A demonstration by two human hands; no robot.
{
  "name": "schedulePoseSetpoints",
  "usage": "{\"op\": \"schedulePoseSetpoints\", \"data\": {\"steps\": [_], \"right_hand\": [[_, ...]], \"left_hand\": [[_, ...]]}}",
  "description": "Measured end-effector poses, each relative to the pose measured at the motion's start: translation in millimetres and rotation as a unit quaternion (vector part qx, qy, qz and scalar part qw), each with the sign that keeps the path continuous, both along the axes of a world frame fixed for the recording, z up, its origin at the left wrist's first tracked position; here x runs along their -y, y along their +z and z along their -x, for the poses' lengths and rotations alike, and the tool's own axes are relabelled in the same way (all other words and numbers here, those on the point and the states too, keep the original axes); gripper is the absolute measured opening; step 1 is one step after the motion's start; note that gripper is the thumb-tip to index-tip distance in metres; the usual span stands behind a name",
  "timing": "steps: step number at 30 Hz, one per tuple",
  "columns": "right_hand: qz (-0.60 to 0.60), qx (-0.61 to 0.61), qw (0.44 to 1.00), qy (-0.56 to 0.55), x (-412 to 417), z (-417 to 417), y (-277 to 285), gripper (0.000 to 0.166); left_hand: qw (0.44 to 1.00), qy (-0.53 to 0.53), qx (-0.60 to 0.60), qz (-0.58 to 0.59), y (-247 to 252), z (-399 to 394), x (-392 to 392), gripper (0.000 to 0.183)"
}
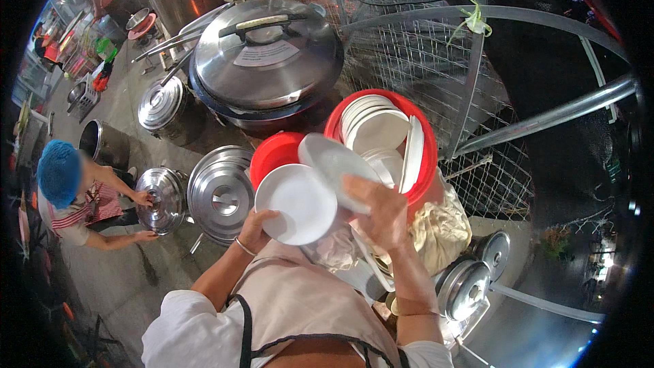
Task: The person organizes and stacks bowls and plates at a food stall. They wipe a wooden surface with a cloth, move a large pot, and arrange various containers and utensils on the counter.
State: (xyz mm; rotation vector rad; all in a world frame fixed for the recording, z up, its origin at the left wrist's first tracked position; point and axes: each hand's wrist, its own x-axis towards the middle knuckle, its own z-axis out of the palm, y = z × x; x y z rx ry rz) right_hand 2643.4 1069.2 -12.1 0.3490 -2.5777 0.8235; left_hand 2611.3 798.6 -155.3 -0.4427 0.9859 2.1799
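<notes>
My left hand (257, 230) grips the left edge of a round white plate (296, 204), which lies face up in front of my apron. A second white plate (334, 166), blurred and tilted, is in my right hand (378, 209), with the thumb and fingers at its right side. Just beyond the plates stands a red tub (331, 121) with stacked white plates (380, 130) and bowls in it. The smaller red basin (276, 151) sits to its left, partly hidden by both plates. Whether the plate in my left hand is one or several cannot be told.
A large lidded steel pot (265, 82) stands ahead. Round metal lids (225, 199) lie at left, where a person in a blue cap (59, 174) holds another lid. Wire mesh (409, 61) and metal bars rise at right. A cloth bundle (442, 230) and lidded pots (465, 289) are near my right arm.
</notes>
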Motion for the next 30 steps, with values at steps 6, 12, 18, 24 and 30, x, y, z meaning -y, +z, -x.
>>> {"op": "schedulePoseSetpoints", "data": {"steps": [6, 12, 18, 24, 30], "right_hand": [[-0.215, -0.084, 0.957, 0.174, 4.0, -45.3, -12.7, 0.03], [-0.244, -0.044, 0.945, 0.214, 4.1, -51.0, -27.9, 0.028], [-0.228, 0.043, 0.946, 0.226, 13.4, -53.2, -26.2, 0.032], [-0.091, 0.221, 0.971, -0.001, -20.5, -32.2, 9.3, 0.056], [0.009, 0.049, 0.907, -0.417, -81.1, 9.7, -90.9, 0.078]], "left_hand": [[0.996, -0.055, 0.03, -0.06, -12.5, 3.4, -13.8, 0.055], [0.991, -0.085, 0.021, -0.098, -16.5, 2.2, -21.9, 0.063], [0.982, -0.179, -0.009, -0.063, -5.4, -4.5, -30.7, 0.054], [0.989, -0.145, -0.018, 0.002, 1.9, -2.1, -32.0, 0.051], [0.991, -0.136, -0.014, -0.011, 1.5, 4.3, -35.6, 0.051]]}}
